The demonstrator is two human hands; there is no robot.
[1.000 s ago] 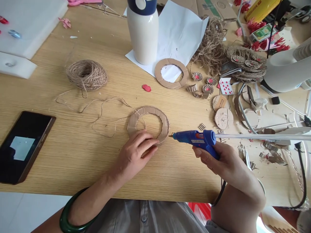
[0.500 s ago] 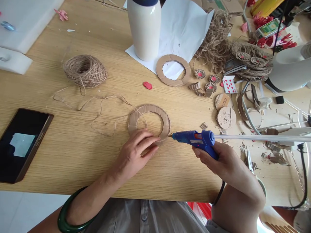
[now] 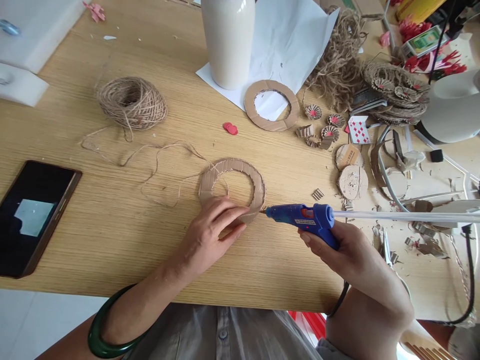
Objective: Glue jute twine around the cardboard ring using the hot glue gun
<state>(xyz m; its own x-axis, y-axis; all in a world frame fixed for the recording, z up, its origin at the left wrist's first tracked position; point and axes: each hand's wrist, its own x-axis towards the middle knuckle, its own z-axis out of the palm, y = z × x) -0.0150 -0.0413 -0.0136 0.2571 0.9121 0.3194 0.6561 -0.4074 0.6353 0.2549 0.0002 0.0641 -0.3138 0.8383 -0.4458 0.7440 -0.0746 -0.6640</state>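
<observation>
My right hand (image 3: 345, 252) is wrapped round the handle of a blue glue gun (image 3: 300, 217), with a long clear glue stick (image 3: 393, 216) running out of its back. The nozzle touches or nearly touches the right outer edge of a cardboard ring (image 3: 210, 182) on the table. With thumb and fingers closed on the ring's near edge, my left hand (image 3: 213, 232) holds it down. A thin strand of twine (image 3: 153, 172) runs across the ring's upper left and leads back to a ball of jute twine (image 3: 131, 105).
Behind the ring stand a white vase (image 3: 228, 45) and a second cardboard ring (image 3: 272, 125) on white paper (image 3: 288, 45). A phone (image 3: 37, 215) lies at the left. Cardboard discs (image 3: 352, 182), scissors (image 3: 387, 245), cables and scraps crowd the right side. Small red discs (image 3: 230, 128) lie mid-table.
The view has shifted slightly. Both hands stay in nearly the same place, the glue gun's nozzle still at the ring's right edge.
</observation>
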